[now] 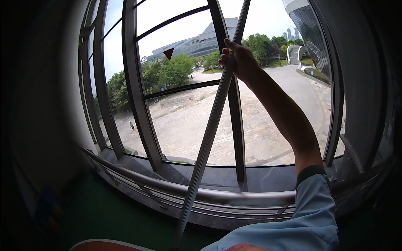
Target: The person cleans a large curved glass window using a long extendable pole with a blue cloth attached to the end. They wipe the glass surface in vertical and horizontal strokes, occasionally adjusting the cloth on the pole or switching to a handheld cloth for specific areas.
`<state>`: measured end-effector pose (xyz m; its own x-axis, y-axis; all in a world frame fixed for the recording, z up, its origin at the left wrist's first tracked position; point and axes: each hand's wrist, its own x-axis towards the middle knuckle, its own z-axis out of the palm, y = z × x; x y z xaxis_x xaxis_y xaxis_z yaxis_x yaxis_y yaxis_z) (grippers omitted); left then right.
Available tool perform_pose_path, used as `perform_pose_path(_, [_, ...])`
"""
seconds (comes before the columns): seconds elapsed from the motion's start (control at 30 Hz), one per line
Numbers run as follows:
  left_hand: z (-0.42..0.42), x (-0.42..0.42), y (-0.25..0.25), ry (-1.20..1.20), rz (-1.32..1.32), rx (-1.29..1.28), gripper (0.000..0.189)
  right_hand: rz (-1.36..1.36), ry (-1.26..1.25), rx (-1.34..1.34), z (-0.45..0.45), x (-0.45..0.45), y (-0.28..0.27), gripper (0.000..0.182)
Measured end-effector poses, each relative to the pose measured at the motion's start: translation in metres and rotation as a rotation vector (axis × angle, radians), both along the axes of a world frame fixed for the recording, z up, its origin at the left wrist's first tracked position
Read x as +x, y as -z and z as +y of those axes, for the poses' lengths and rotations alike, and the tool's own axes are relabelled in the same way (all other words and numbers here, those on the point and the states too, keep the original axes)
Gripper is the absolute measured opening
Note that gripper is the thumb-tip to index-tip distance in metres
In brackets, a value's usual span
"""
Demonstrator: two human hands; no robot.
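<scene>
My right hand (240, 61) is wrapped around a long, ribbed metal pole (209, 136), with the arm stretched up and forward. The pole leans, running from the top of the view down to the left past a handrail, and its upper end is cut off by the picture's edge. Its lower end fades into the dark near the floor. Behind the hand stands a dark window mullion (235, 125) between large glass panes (188, 131). My left hand is out of view.
A round metal handrail (238, 197) with thinner bars curves across below the windows. Behind it lies a dark stone sill (213, 178). A sticker (177, 102) with writing and a red triangle (168, 54) mark the glass. An orange, white-edged surface (106, 246) sits at bottom left, over green floor (94, 213).
</scene>
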<state>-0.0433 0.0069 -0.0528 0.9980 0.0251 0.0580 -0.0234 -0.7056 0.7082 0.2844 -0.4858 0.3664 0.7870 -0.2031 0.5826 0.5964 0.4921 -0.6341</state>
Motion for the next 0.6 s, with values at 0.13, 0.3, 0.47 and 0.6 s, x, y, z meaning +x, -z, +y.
perform_pose_path(0.13, [-0.103,0.005,-0.151,0.248,0.126,-0.160,0.017,-0.171,-0.018,-0.102,-0.024,-0.014,-0.046,0.055])
perform_pose_path(0.3, [-0.244,0.057,-0.263,0.521,0.189,-0.161,0.027,-0.071,-0.152,-0.211,-0.042,-0.063,-0.022,0.044])
perform_pose_path(0.47, [-0.341,0.133,-0.286,0.793,0.034,-0.408,0.026,0.008,-0.242,-0.184,-0.042,-0.103,0.038,0.044])
perform_pose_path(0.6, [-0.428,0.198,-0.284,0.820,-0.131,-0.509,0.027,0.221,-0.191,-0.192,-0.085,-0.097,0.076,0.044])
